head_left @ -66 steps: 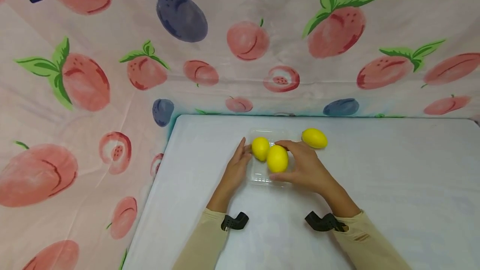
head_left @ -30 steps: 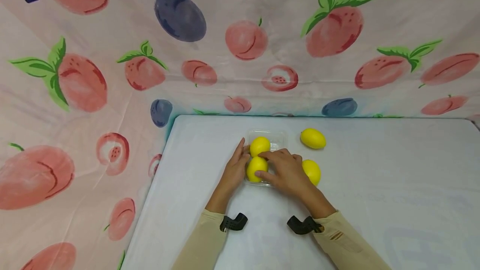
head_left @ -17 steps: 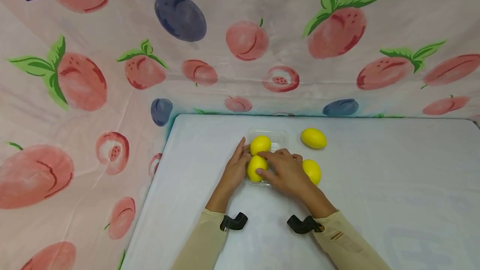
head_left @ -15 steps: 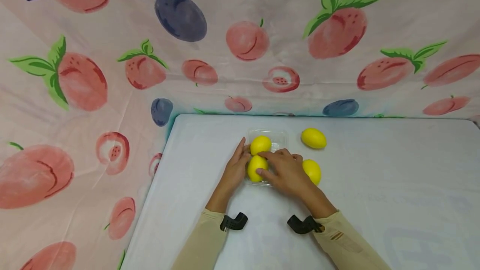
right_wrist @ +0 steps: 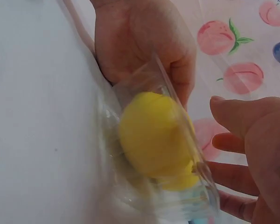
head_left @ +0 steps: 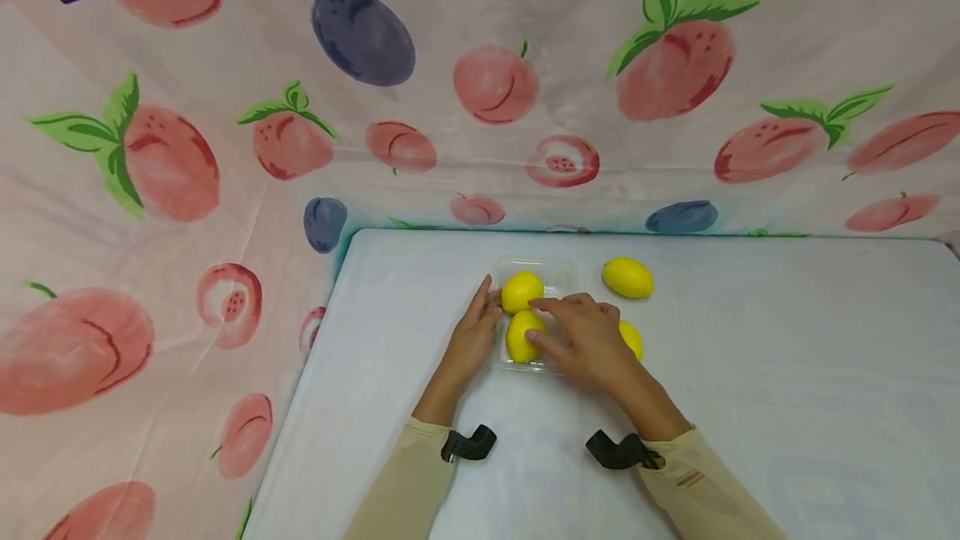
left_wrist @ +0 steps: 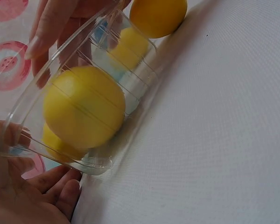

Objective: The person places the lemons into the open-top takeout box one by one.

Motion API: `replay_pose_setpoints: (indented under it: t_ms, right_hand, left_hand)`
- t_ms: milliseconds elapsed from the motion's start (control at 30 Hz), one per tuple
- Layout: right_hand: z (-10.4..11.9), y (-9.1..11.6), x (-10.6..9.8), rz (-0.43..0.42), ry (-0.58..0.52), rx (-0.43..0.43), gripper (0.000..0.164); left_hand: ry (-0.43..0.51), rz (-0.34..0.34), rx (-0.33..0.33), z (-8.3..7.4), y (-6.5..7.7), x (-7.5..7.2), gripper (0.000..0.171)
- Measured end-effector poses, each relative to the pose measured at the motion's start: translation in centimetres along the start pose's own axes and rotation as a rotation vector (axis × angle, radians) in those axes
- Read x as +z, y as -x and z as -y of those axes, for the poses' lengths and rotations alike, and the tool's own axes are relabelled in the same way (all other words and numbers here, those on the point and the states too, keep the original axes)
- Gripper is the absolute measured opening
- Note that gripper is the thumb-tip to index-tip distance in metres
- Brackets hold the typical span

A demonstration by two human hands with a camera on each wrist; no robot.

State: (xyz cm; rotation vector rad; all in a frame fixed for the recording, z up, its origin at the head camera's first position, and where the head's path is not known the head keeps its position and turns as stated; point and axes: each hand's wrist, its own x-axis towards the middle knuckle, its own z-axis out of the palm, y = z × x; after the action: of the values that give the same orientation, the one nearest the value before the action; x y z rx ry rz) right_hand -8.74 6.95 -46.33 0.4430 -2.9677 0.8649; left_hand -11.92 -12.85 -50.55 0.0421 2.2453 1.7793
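A clear plastic container (head_left: pixel 558 275) lies on the white tabletop with two yellow lemons in it. The far lemon (head_left: pixel 522 290) and the near lemon (head_left: pixel 525 338) sit one in front of the other. My left hand (head_left: pixel 468 344) rests along the container's left side with its fingers extended. Over the right half of the container is my right hand (head_left: pixel 592 340), index finger and thumb spread beside the near lemon. In the right wrist view the right-hand fingers (right_wrist: pixel 233 177) are loose, outside the container wall, and the lemon (right_wrist: pixel 154 135) lies inside.
Another lemon (head_left: pixel 628 277) lies on the table (head_left: pixel 787 357) right of the container. A further lemon (head_left: pixel 632 340) is partly hidden behind my right hand. A fruit-print cloth (head_left: pixel 420 98) hangs along the back and left of the table.
The right hand put a lemon into the container's near left part, then loosened and drew back slightly right. That lemon has shifted a little rightward. The left hand has stayed in place.
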Motion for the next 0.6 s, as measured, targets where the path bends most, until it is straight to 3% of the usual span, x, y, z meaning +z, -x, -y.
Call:
replay_pose_setpoints:
  t_ms: [333, 600]
  right_hand:
    - [-1.6, 1.0, -2.0, -0.122, -0.060, -0.034, 0.044]
    - [-3.6, 2.2, -3.9, -0.167, -0.088, 0.024, 0.045]
  left_hand:
    - [-0.015, -0.002, 0.001, 0.2, -0.1, -0.1, 0.058]
    - [-0.028, 0.007, -0.006, 0.3, -0.1, -0.1, 0.058]
